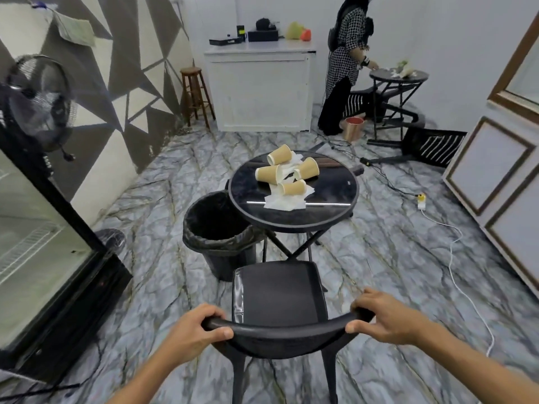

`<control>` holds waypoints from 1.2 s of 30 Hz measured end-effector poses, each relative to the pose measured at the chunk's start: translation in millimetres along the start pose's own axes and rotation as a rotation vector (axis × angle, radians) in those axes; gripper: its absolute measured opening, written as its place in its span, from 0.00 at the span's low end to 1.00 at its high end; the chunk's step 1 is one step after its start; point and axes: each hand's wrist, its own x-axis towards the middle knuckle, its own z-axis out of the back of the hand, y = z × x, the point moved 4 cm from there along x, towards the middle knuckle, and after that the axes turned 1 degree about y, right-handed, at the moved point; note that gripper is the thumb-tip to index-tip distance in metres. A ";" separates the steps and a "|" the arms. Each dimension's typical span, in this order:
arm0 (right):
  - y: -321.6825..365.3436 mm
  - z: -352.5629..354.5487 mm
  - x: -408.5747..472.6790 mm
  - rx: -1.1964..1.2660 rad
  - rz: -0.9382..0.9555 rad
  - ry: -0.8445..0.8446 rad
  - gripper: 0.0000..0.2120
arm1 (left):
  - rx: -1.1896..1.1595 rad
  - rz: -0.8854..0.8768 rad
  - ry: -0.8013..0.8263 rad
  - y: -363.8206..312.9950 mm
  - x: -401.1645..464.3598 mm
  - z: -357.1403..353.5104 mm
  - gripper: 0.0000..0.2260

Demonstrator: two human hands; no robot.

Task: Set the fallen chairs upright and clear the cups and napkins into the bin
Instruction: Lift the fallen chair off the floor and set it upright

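Both hands grip the top rail of the upright chair: left hand at its left end, right hand at its right. Beyond, four cups lie tipped on napkins mid-table. The bin stands at the table's left edge.

4 cups, 2 tables

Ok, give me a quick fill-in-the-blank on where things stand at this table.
1. Both hands, left and right, grip the chair's ____.
2. ____ paper cups lie tipped on the round table.
3. The black bin stands to the table's ____.

Missing words: backrest; four; left
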 end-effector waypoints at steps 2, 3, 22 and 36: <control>-4.4 4.7 -4.7 -0.003 -0.040 -0.009 0.30 | -0.003 -0.013 -0.001 -3.9 15.6 -2.7 0.29; -6.5 6.8 -6.3 0.004 -0.052 -0.018 0.29 | 0.001 -0.013 0.004 -5.2 23.6 -3.6 0.29; -17.8 7.3 -18.9 0.088 -0.142 -0.122 0.31 | 0.046 0.030 0.153 -11.5 49.2 -8.0 0.29; -6.9 51.4 -32.2 0.150 -0.291 -0.076 0.35 | 0.164 -0.089 0.204 -121.5 61.7 -37.1 0.20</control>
